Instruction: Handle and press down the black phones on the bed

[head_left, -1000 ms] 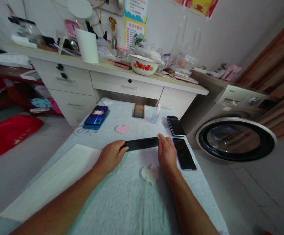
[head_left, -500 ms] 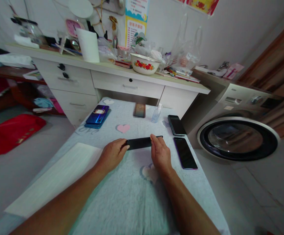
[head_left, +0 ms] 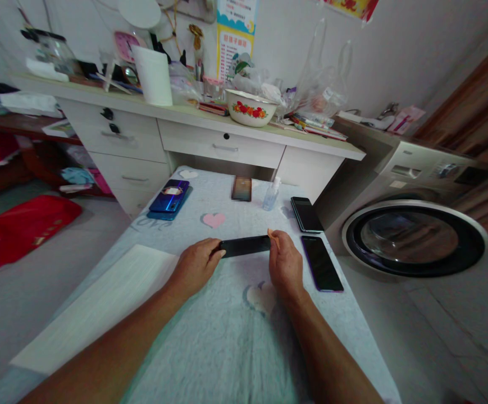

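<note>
Pinching the left end of the black phone (head_left: 246, 246) in your left hand (head_left: 197, 266) over the bench (head_left: 201, 348), you gripped an apparent orange cloth (head_left: 273, 234) in your right hand (head_left: 286, 264) at the phone's other end. Wiping seemed under way; the next stroke called for steady support.

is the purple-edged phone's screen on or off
Off, it seems: the purple-edged phone lies face up beside the right hand, its screen plain black with nothing lit.
</note>
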`<state>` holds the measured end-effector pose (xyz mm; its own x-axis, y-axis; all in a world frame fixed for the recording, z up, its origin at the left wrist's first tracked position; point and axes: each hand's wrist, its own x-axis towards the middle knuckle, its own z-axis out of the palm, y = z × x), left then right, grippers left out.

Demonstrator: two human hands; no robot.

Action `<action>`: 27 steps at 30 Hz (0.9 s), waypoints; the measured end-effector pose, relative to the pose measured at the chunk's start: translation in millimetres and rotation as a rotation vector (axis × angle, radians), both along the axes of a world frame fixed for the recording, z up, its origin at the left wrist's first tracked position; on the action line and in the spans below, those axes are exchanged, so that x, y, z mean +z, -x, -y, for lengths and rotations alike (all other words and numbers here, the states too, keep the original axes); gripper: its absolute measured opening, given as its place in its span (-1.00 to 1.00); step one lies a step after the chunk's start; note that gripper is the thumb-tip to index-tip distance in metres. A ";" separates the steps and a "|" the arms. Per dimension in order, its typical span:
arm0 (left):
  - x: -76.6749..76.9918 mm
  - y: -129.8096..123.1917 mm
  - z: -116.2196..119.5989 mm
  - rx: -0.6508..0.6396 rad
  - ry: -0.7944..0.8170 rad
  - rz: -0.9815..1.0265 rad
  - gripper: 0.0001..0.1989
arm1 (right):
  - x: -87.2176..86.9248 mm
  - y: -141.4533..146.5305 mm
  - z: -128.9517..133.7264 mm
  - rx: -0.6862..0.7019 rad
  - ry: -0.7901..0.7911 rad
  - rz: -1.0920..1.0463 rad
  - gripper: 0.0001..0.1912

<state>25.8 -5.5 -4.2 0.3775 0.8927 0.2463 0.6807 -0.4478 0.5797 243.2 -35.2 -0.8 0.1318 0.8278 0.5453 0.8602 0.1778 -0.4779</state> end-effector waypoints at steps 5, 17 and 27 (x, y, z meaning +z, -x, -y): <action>-0.6 0.8 0.5 -0.009 0.005 -0.002 -0.81 | -0.5 1.9 -0.4 0.053 -0.040 -0.012 -0.74; 2.0 -1.0 2.6 -0.007 0.006 0.006 -0.83 | -3.3 31.4 6.2 0.254 -0.047 0.052 -0.70; 3.7 -3.9 7.5 -0.083 -0.008 0.025 -0.83 | -0.5 46.8 14.4 0.369 -0.019 0.122 -0.65</action>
